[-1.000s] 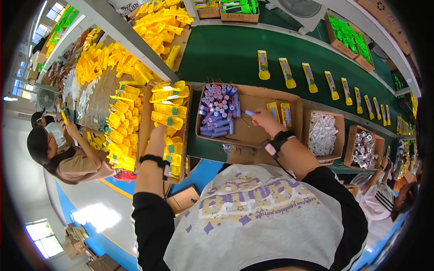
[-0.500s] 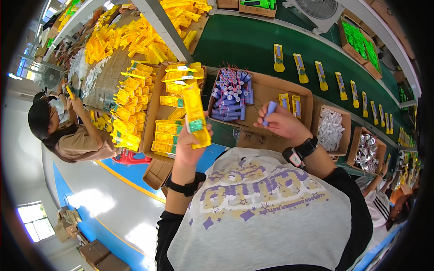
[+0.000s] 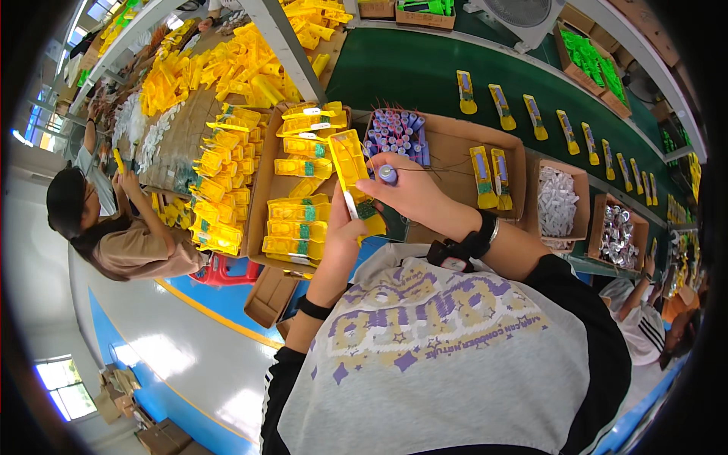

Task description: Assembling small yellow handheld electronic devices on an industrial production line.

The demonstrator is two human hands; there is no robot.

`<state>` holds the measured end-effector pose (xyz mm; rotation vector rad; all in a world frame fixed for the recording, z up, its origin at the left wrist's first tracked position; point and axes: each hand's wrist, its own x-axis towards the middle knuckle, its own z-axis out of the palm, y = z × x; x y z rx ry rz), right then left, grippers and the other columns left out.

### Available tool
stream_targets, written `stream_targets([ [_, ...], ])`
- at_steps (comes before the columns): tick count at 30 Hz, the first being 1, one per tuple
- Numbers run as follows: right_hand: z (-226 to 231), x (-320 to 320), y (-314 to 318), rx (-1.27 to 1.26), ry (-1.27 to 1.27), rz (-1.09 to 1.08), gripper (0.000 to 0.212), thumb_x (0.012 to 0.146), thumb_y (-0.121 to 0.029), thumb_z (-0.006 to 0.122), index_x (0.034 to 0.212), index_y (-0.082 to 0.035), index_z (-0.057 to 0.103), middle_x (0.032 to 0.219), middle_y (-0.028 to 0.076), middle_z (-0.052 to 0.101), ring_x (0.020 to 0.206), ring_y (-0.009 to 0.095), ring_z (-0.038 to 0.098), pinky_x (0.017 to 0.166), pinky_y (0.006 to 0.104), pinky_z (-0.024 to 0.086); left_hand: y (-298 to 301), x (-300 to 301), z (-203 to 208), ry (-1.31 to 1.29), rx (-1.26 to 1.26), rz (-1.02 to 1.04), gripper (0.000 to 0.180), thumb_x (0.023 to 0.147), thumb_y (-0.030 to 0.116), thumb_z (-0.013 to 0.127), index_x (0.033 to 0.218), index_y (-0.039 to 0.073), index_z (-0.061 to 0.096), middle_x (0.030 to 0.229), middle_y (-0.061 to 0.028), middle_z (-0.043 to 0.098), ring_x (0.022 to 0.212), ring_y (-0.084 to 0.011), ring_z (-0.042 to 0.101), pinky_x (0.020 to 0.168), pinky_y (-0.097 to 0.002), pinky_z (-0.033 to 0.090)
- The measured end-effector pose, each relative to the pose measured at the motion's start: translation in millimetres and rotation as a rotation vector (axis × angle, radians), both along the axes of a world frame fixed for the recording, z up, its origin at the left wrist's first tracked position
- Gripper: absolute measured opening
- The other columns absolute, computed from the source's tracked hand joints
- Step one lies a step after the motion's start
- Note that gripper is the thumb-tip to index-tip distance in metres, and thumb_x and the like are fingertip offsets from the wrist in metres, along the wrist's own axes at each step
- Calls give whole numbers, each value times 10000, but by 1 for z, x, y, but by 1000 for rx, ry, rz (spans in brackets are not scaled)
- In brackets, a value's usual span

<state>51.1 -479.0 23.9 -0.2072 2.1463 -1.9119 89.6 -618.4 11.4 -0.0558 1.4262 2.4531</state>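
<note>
My left hand [image 3: 345, 227] is closed round the lower part of a yellow plastic housing [image 3: 347, 155], which stands tilted with its hollow side showing. A green circuit board shows at its lower end, partly covered by my fingers. My right hand [image 3: 413, 189] grips a purple cylindrical battery cell [image 3: 387, 174], its round end turned up, close beside the housing. The fingers of that hand reach the housing's edge. Behind them stands a pile of purple battery cells [image 3: 398, 136] with thin red wires, in a cardboard box [image 3: 447, 136]. Two yellow housings [image 3: 481, 176] lie in the same box.
At left, a cardboard box [image 3: 258, 189] holds yellow housings with green boards; more yellow housings [image 3: 220, 178] are stacked beside it. White parts [image 3: 557, 208] and shiny metal parts [image 3: 618, 239] fill boxes at right. Filled housings line the green belt [image 3: 425, 57]. A person [image 3: 129, 220] works at left.
My right hand has moved left with the battery cell, up to the yellow housing. The housing has turned and tilted in my left hand, which has shifted slightly right.
</note>
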Motion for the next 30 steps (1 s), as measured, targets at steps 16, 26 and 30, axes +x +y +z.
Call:
stream_targets([
  [16,29,29,-16,142,248,-24,137,727,-115,585,793,-24,506,714,130,542,647,289,534,545,329,408,-1,12,10,141,-414,165,432,916,290,353,1262,38,300,1152,-80,448,1054,-146,435,870,-254,360],
  [26,23,32,-14,415,748,35,220,628,-63,600,776,-69,438,713,82,495,637,282,504,536,353,385,3,3,31,-30,16,161,347,882,217,421,1196,77,370,1081,-71,501,960,-150,514,796,-286,438],
  [30,22,32,-10,440,785,49,227,625,-51,600,785,-57,439,730,106,486,655,288,498,554,348,393,4,-1,22,-20,26,162,336,859,151,438,1182,77,380,1055,-70,516,934,-152,526,789,-284,443],
])
